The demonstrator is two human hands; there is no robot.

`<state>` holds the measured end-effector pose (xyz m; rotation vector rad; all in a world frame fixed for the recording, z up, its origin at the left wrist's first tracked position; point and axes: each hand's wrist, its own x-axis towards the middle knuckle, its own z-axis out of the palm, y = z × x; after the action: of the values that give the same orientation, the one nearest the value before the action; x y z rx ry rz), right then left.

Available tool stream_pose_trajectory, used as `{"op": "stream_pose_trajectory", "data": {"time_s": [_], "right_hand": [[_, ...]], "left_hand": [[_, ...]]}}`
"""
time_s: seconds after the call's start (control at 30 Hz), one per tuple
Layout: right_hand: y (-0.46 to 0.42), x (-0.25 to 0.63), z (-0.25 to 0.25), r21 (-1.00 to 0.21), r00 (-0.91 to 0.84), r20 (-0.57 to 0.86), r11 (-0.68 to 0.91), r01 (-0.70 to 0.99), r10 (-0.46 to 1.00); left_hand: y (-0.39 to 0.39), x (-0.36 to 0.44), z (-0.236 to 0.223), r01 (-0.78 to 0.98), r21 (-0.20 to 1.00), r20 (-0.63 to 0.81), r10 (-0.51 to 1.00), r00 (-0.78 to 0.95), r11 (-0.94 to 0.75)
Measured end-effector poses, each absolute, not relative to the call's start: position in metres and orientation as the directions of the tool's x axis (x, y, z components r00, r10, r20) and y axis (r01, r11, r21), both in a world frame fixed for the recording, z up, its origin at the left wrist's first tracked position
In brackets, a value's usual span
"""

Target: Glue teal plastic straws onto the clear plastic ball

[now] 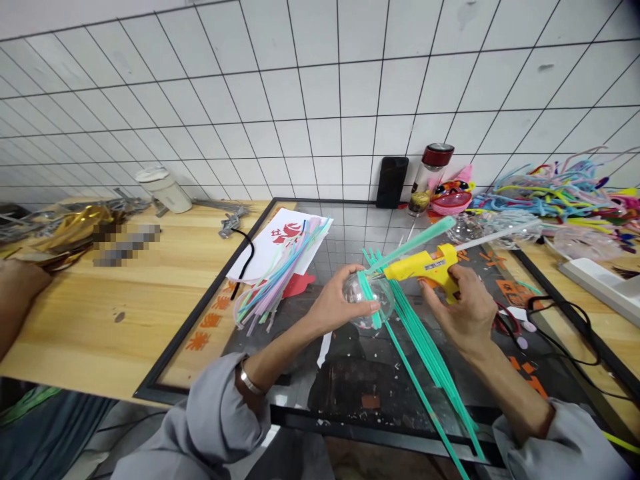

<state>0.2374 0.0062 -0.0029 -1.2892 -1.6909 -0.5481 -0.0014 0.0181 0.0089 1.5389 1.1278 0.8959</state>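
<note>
My left hand [336, 301] grips a clear plastic ball [353, 288] with teal pipe cleaners [367, 288] lying across it. One teal strip sticks out from the ball, up and to the right. In my right hand [467, 310] is a yellow hot glue gun [420, 267], a glue stick [495, 235] coming out of its back. The nozzle points left at the top of the ball, at or very close to the teal strips; contact cannot be made out. A bundle of long teal pipe cleaners [425, 340] lies beneath and beside the ball, reaching the table's front edge.
Pastel pipe cleaners [287, 273] lie on white paper [267, 237] to the left. A phone [392, 181] and a bottle [431, 177] stand by the wall. Colourful pipe cleaners [555, 190], a power strip [605, 287] and black cable [565, 347] lie right. Another person's arm [20, 293] shows at far left.
</note>
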Motion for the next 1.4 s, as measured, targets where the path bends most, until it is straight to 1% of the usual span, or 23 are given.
{"op": "stream_pose_trajectory", "data": {"time_s": [0.13, 0.3, 0.47, 0.63, 0.8, 0.9, 1.07, 1.23, 1.4], "right_hand": [[0.006, 0.2386, -0.0031, -0.117, -0.079, 0.865, 0.352, 0.929, 0.496], [0.0077, 0.2403, -0.0049, -0.082, -0.105, 0.856, 0.332, 0.94, 0.506], [0.0099, 0.2388, -0.0055, -0.049, -0.133, 0.879, 0.364, 0.93, 0.459], [0.0096, 0.2371, -0.0048, -0.087, -0.13, 0.875, 0.414, 0.906, 0.467], [0.008, 0.2366, -0.0033, -0.095, -0.118, 0.861, 0.385, 0.918, 0.494], [0.0079, 0.237, -0.0041, -0.14, -0.091, 0.85, 0.389, 0.911, 0.519], [0.0087, 0.2367, -0.0044, -0.208, -0.069, 0.846, 0.446, 0.871, 0.529], [0.0078, 0.2371, -0.001, -0.198, -0.072, 0.841, 0.429, 0.881, 0.536], [0.0079, 0.2392, -0.002, -0.223, -0.09, 0.836, 0.485, 0.846, 0.541]], "left_hand": [[0.018, -0.0019, 0.0087, 0.228, 0.968, 0.026, 0.95, 0.31, -0.101], [0.0177, -0.0026, 0.0096, 0.242, 0.964, 0.027, 0.947, 0.32, -0.109], [0.0169, -0.0014, 0.0124, 0.212, 0.972, 0.026, 0.946, 0.322, -0.099], [0.016, -0.0009, 0.0127, 0.209, 0.971, 0.044, 0.943, 0.33, -0.119], [0.0153, -0.0014, 0.012, 0.207, 0.972, 0.038, 0.944, 0.329, -0.111], [0.0154, -0.0015, 0.0123, 0.198, 0.974, 0.035, 0.943, 0.331, -0.106], [0.0165, -0.0017, 0.0117, 0.2, 0.973, 0.041, 0.944, 0.329, -0.112], [0.0166, -0.0018, 0.0102, 0.204, 0.973, 0.034, 0.942, 0.333, -0.107], [0.0166, -0.0019, 0.0099, 0.193, 0.973, 0.056, 0.94, 0.337, -0.128]]}}
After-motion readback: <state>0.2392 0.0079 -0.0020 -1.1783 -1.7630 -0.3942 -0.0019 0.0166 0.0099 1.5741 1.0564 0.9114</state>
